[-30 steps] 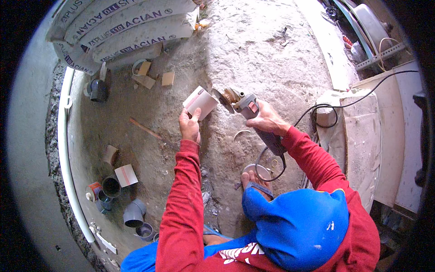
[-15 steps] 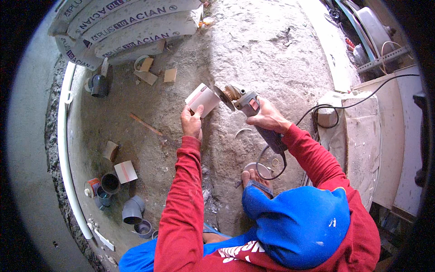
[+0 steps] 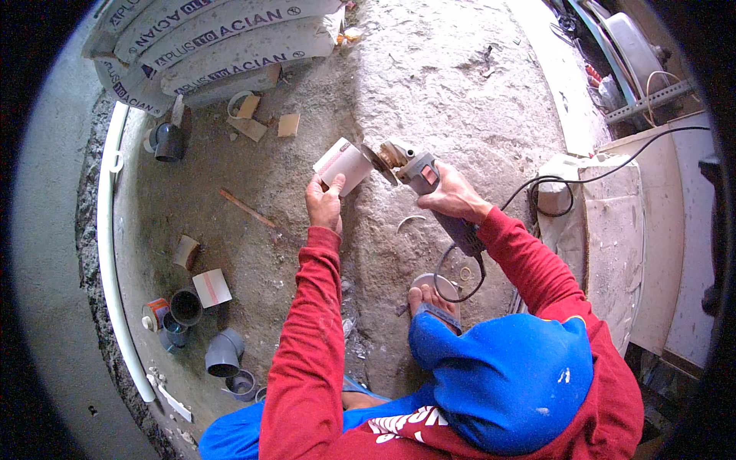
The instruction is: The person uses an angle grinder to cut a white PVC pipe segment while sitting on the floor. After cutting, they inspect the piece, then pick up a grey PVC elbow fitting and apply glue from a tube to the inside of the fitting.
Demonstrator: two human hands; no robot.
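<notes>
My left hand [image 3: 325,202] is closed on a short white pipe piece [image 3: 343,165] with a pinkish band, thumb on its near face. My right hand [image 3: 455,198] grips a grey angle grinder [image 3: 429,180] with a reddish switch. The grinder's cutting disc [image 3: 377,164] stands close beside the pipe piece's right edge; whether they touch, I cannot tell. From the grinder's rear a black cord [image 3: 481,270] loops down past my sandalled foot [image 3: 435,300]. A thin curved white offcut [image 3: 411,222] lies on the ground below the grinder.
Grey pipe elbows [image 3: 225,354] and a black pipe fitting [image 3: 185,308] lie at lower left, near another white banded piece [image 3: 211,287]. Stacked bags [image 3: 230,50] stand far left. A long white pipe [image 3: 112,253] runs along the left. A pale block [image 3: 611,245] stands at right.
Almost nothing differs. The pipe piece and my left hand have shifted very slightly, and the grinder stays beside the piece's right edge.
</notes>
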